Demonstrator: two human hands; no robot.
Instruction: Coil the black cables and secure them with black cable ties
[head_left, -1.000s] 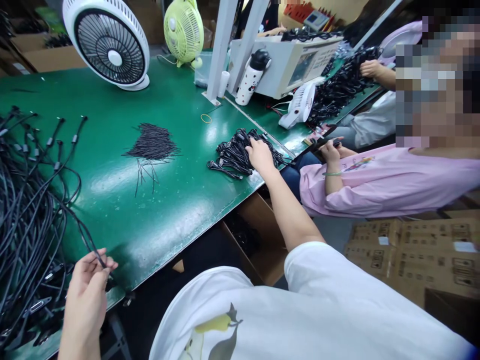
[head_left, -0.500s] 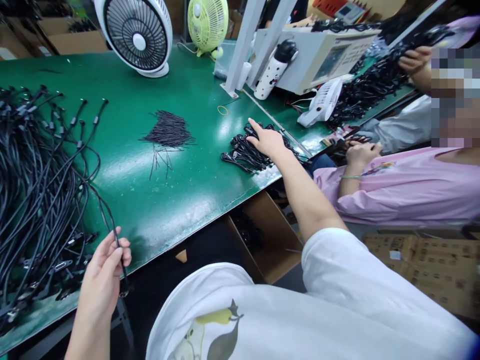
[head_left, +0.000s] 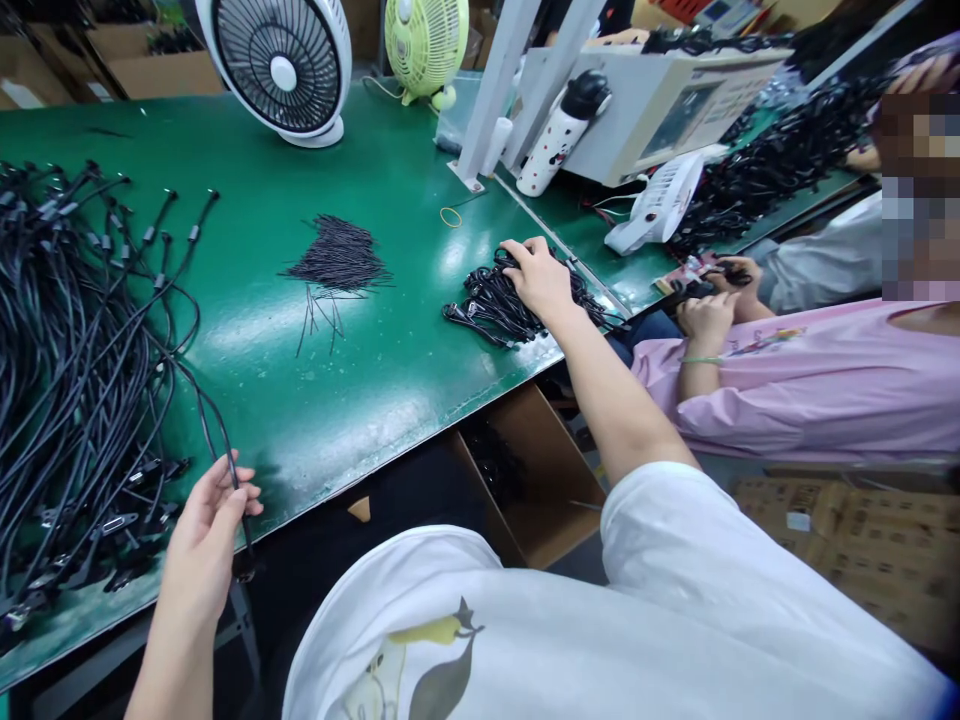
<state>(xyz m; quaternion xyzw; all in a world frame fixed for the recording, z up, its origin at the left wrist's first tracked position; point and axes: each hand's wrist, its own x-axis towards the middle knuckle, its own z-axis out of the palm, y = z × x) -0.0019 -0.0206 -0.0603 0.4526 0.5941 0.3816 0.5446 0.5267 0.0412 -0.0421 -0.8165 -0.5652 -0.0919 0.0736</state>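
Observation:
My left hand (head_left: 208,525) is at the table's front edge, its fingers closed round a black cable (head_left: 217,418). The cable leads back to a large heap of long black cables (head_left: 82,360) with small connectors on the left. My right hand (head_left: 543,284) rests over a pile of bundled black cables (head_left: 495,312) near the front edge. Its fingers are apart and bent down onto the pile; the fingertips are partly hidden among the cables. Between the hands, farther back, lies a stack of thin black ties (head_left: 341,253).
A white fan (head_left: 281,72) and a green fan (head_left: 425,45) stand at the back. Beyond the right pile are a metal post (head_left: 491,100), a spotted bottle (head_left: 559,140) and a small white fan (head_left: 660,205). An open carton (head_left: 551,490) sits below the edge. A co-worker in pink (head_left: 810,385) sits right.
My right hand has lowered slightly onto the pile, its outstretched finger now bent. My left hand keeps the cable in almost the same place. The view has shifted a little.

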